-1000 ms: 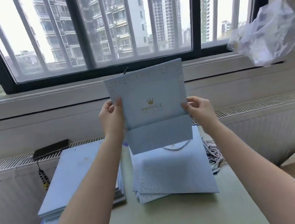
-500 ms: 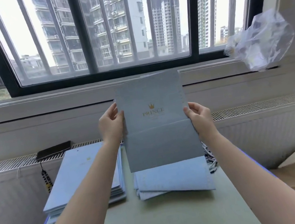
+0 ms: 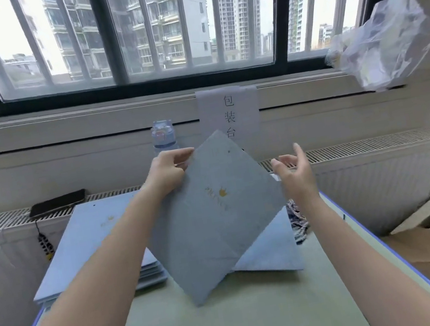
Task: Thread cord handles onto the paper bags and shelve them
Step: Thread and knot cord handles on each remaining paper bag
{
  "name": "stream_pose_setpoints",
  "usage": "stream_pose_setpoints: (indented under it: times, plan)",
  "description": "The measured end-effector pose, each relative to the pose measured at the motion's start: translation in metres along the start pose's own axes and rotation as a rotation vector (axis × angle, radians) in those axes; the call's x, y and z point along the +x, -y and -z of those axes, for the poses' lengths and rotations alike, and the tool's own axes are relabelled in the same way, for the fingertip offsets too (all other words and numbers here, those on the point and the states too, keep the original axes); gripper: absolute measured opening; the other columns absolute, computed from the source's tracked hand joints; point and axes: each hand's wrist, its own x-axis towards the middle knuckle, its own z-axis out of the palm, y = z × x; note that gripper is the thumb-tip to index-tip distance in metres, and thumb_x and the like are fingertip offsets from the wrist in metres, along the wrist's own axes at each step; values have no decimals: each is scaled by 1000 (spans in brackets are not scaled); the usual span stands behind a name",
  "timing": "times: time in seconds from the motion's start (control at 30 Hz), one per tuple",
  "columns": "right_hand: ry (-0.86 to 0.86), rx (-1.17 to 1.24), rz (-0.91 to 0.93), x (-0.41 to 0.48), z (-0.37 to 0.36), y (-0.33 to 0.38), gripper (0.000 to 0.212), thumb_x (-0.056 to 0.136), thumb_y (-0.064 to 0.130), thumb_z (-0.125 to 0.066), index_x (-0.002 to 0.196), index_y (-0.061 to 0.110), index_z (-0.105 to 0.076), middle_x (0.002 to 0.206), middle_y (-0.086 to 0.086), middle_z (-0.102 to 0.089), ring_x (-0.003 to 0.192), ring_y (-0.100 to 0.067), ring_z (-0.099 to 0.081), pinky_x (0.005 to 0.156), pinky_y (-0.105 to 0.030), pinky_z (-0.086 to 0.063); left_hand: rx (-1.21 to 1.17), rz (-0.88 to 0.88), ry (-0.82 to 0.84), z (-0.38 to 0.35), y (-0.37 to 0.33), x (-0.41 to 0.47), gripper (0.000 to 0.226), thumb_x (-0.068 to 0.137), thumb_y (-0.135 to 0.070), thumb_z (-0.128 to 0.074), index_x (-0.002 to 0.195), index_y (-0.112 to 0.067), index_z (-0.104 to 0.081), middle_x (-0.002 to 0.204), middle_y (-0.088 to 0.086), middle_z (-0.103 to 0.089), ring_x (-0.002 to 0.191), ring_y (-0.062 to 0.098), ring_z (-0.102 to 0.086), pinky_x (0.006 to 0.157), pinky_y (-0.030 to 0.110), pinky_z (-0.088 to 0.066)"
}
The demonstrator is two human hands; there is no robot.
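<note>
Grey-blue paper bag (image 3: 216, 213) swung diagonal; left hand (image 3: 167, 174) grip pinches 11 o'clock edge; right hand (image 3: 294, 175) grip released, fingers spread; cord-threading likely next.

Plenty bright, plain daylight from the window (image 3: 185, 25) up beyond the left hand (image 3: 167, 175). Blown-out sky there. Faint soft shadow on the table (image 3: 235, 324) below the paper bag (image 3: 214, 234) in that hand. Bit soft overall, fisheye bend at the edges.

A single head-worn camera looks forward and slightly down over the bench (image 3: 249, 325), close above the forearms. It faces the barred window (image 3: 129, 34).
</note>
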Motion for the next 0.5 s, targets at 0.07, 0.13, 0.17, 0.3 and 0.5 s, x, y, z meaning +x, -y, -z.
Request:
stream_pose_setpoints:
  times: [0.07, 0.13, 0.17, 0.3, 0.5]
  plan:
    - [93, -216, 117, 10, 4, 9, 59, 88, 34, -64, 140, 16, -42, 102, 8, -60, 101, -11, -57, 85, -23, -40, 77, -65, 114, 3, -19, 13, 47, 87, 10, -46, 123, -14, -63, 114, -9, -62, 108, 3, -57, 77, -5, -35]
    - [222, -343, 153, 19, 1, 20, 57, 86, 38, -65, 137, 19, -47, 106, 9, -59, 102, -13, -59, 84, -20, -42, 150, -123, 215, 2, -34, 29, 50, 86, 11, -45, 121, -17, -65, 116, -8, -64, 110, 3, -57, 85, 2, -37]
    - [263, -353, 137, 23, -2, 23, 60, 85, 38, -67, 139, 22, -45, 110, 7, -58, 101, -14, -59, 83, -20, -43, 179, -147, 259, -1, -40, 35, 50, 86, 11, -45, 121, -18, -65, 118, -8, -65, 112, 4, -57, 90, 7, -38]
    - [230, 16, 5, 35, -12, 29, 50, 86, 11, -67, 132, 15, -49, 104, -8, -64, 88, -20, -64, 82, -40, -55, 322, -297, 170, -14, -51, 45, 33, 90, -4, -60, 119, -18, -67, 118, -2, -66, 113, 11, -58, 95, 14, -36]
    - [122, 316, -140, 34, -16, 24, 29, 91, -4, -51, 111, 13, -42, 98, -5, -58, 86, -21, -60, 76, -37, -53, 330, -383, 193, -38, -37, 11, 79, 72, -48, -72, 140, -19, -44, 150, 0, -37, 142, 16, -23, 118, 35, -8]
